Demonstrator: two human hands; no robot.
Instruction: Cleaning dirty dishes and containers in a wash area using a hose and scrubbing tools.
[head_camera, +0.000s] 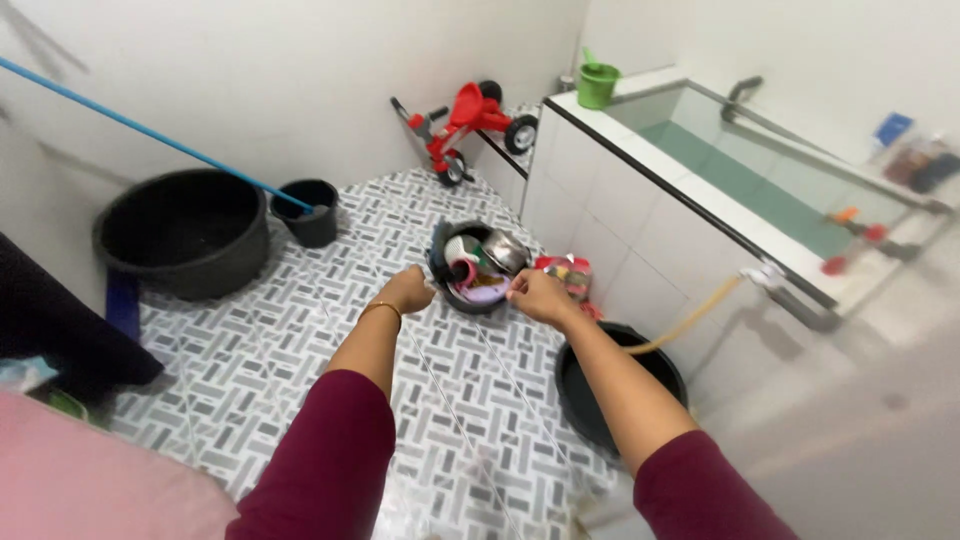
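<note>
Both hands gripped a small dark basin (470, 300) by its rim, holding it out over the tiled floor (300, 340). The left hand (407, 291) was clenched on the near left edge, a thin gold bangle (381, 309) on its wrist. The right hand (536, 295) was closed on the right edge, fingers curled over the rim. Both arms wore dark red sleeves.

The basin was round, black or very dark grey, and crowded with dishes. A steel bowl (506, 250) lay tilted at the upper right, its shiny inside catching the light. A white cup (459, 248) sat at the upper left, with a red rounded piece (465, 270) just below it. A pale purple plate (487, 292) lay at the bottom, partly under the others. The pieces touched and overlapped; finer detail was too small to tell.

Just beyond the basin, on the floor by the tiled water tank (640, 215), lay a red packet (567, 272). A black bucket (620, 385) stood below the right forearm, with a yellowish hose (690, 320) running into it from a tap on the tank wall. Far left stood a big black tub (183, 232) and beside it a small black pail (310, 211), with a blue pole (150, 133) reaching into it. A red tricycle (467, 125) leaned in the far corner, and a green dipper (597, 84) sat on the tank's ledge.
</note>
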